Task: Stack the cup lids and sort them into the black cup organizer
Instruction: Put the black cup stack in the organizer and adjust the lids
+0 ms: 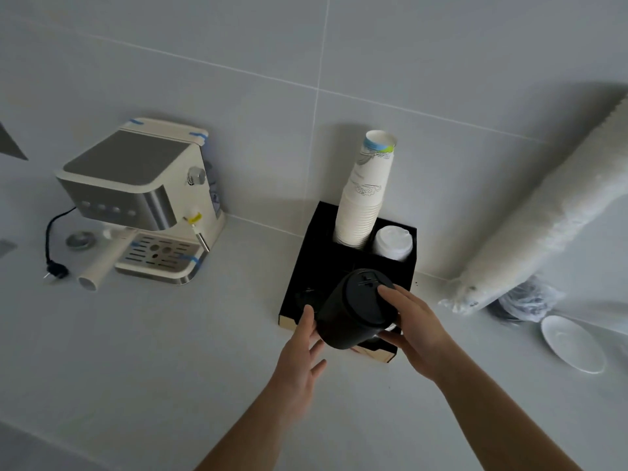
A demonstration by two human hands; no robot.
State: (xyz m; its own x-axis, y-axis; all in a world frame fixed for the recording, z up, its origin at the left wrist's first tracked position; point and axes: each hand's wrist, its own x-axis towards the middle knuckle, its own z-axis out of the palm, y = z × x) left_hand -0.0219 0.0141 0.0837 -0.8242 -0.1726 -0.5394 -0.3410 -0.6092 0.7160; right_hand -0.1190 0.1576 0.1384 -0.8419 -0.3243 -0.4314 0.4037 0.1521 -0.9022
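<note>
Black stack of cup lids (353, 309) at lower centre of frame, tilted over front of black cup organizer (306, 253). Right hand (413, 329) gripping stack at top lid and side; left hand (300, 356) open, fingers spread, fingertips touching stack's left side. White lids (392, 243) in rear right compartment, paper cups (365, 195) in rear left. Espresso machine (136, 198) at left; saucer (572, 343) at right edge.

Organizer (306, 253) sits mid-desk (170, 351) against the back wall, paper cups (365, 198) in its rear-left compartment, lids (393, 244) in the rear-right. Coffee machine (136, 198) stands well left. To the right, a bagged sleeve (543, 212) leans on the wall, saucer (572, 343) before it.
</note>
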